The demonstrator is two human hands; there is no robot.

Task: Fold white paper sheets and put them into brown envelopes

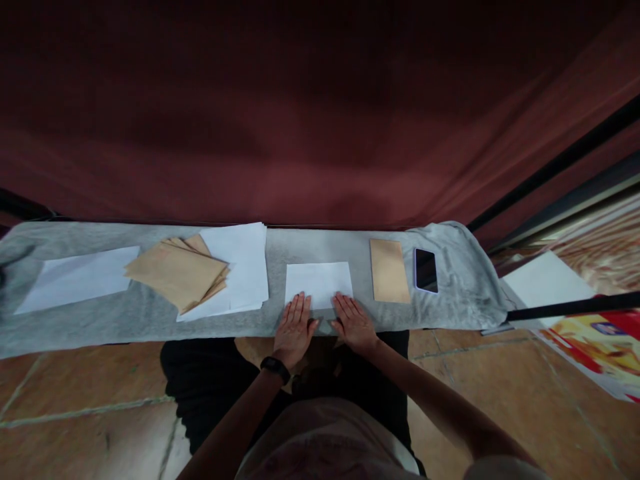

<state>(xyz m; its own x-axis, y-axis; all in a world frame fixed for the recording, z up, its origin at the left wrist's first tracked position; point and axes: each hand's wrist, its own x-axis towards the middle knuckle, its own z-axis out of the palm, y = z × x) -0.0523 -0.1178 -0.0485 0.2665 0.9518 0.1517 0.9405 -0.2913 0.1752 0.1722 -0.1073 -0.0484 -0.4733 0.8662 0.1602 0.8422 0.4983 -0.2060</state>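
Observation:
A white sheet of paper point(319, 280), which looks folded, lies on the grey cloth straight in front of me. My left hand point(295, 328) rests flat on its near left corner, fingers stretched out. On the near right corner my right hand point(354, 323) lies the same way, palm down. Neither hand grasps anything. To the right of the paper is a single brown envelope point(390, 271). On the left, a loose pile of brown envelopes point(175, 270) overlaps a stack of white paper point(245, 267).
A phone point(426, 270) lies right of the single envelope. Another white sheet point(83, 277) is at the far left. The narrow grey cloth-covered table point(330, 243) backs onto a dark red curtain point(320, 133). Black bars point(570, 310) and a colourful box point(600, 347) stand at the right.

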